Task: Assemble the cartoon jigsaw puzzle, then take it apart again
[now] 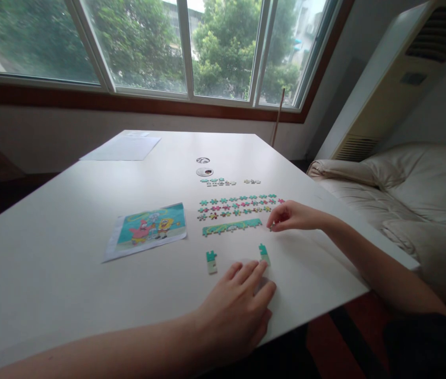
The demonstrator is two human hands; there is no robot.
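My left hand [240,302] lies on the table with its fingers stretched out. Its fingertips touch a short joined strip of green jigsaw pieces [263,251]. Farther right, my right hand [291,216] pinches a small jigsaw piece [270,228] close to the tabletop. That piece is just beyond the right end of a long joined puzzle strip [231,228]. To the left lies a second short joined strip [211,261]. Behind the long strip, loose jigsaw pieces [234,199] are laid out in rows, mostly green, with some pink and yellow.
A printed cartoon picture [149,227] lies left of the pieces. Two round flat items [204,172] sit behind the rows, and white paper [122,148] is at the far left of the white table [49,252]. A cream sofa [388,179] stands right.
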